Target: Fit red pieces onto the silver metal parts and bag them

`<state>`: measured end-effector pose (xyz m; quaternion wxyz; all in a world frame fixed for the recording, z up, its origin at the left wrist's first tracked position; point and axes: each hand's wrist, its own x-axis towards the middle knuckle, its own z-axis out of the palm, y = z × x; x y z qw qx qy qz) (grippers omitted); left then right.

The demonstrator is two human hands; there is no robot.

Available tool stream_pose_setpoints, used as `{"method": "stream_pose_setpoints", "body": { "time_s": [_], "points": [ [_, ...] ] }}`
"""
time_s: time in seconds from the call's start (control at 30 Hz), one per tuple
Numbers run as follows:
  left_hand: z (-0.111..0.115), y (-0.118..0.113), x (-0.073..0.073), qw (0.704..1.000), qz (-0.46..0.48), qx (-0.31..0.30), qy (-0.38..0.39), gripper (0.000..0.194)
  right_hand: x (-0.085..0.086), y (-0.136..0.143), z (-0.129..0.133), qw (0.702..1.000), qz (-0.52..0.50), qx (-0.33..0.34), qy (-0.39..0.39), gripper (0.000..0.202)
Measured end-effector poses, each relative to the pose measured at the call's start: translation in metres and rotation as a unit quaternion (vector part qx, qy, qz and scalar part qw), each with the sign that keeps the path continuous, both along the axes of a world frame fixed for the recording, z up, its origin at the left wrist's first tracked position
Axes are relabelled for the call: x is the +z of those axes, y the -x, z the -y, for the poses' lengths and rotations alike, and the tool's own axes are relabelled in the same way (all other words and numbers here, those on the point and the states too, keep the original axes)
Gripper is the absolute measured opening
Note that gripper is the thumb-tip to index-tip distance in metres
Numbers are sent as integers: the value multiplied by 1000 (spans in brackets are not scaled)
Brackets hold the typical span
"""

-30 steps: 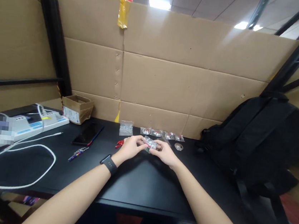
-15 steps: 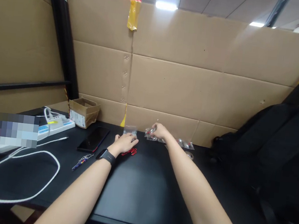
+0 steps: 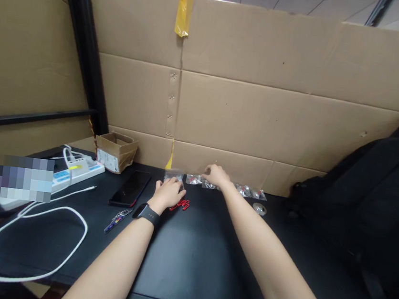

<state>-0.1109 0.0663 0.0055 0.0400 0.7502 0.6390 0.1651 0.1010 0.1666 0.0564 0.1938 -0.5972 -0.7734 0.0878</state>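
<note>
My left hand [image 3: 169, 195], with a dark watch on its wrist, lies palm down with fingers spread. Its fingertips rest on a clear plastic bag [image 3: 174, 173]; the bag's contents are partly covered. Red cord [image 3: 180, 205] lies beside this hand. My right hand [image 3: 217, 176] hovers over a row of small clear packets, its fingers bent and slightly apart, with nothing visible between them. Just left of its fingertips, a packet with something red and shiny inside [image 3: 194, 180] lies flat. Another packet [image 3: 244, 190] is to the right of the wrist; others are partly hidden by the hand.
A roll of clear tape [image 3: 259, 208] lies right of my right forearm. Left are a phone [image 3: 130, 188], a keychain [image 3: 118, 220], a small cardboard box [image 3: 116, 152], a power strip [image 3: 85, 173] and a white cable [image 3: 31, 277]. A black backpack [image 3: 366, 202] stands right. Cardboard [image 3: 246, 116] walls the back.
The packet that was in my right fingers now lies flat at the left of the row. My left hand stays on the bag. The view has shifted slightly.
</note>
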Motion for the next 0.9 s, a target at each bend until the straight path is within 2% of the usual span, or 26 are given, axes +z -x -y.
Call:
{"method": "stream_pose_setpoints", "body": {
  "time_s": [0.07,0.17,0.27,0.37,0.47,0.6,0.67,0.8,0.9],
  "points": [
    [1,-2,1,1000,-2,13,-14,38,12,-24,11,999,7,3,-33,22],
    [6,-5,4,999,3,29,-44,42,22,-73,36,996,1,33,-82,24],
    [15,-8,12,997,12,25,-76,38,15,-121,67,993,-16,75,-88,27],
    [25,-6,22,993,15,53,-106,31,-4,-150,95,991,13,74,-109,42],
    [33,-1,29,986,22,108,-125,29,-24,-159,108,984,62,68,-155,52],
    [35,6,30,984,26,128,-124,28,-43,-154,106,981,58,27,-183,33],
    [33,10,28,984,28,131,-115,27,-50,-149,104,985,18,16,-169,35],
    [28,12,23,988,28,120,-89,23,-54,-139,107,987,-112,0,-112,37],
    [28,7,22,995,20,69,-62,20,-48,-141,113,983,-166,24,-76,29]
  ]
}}
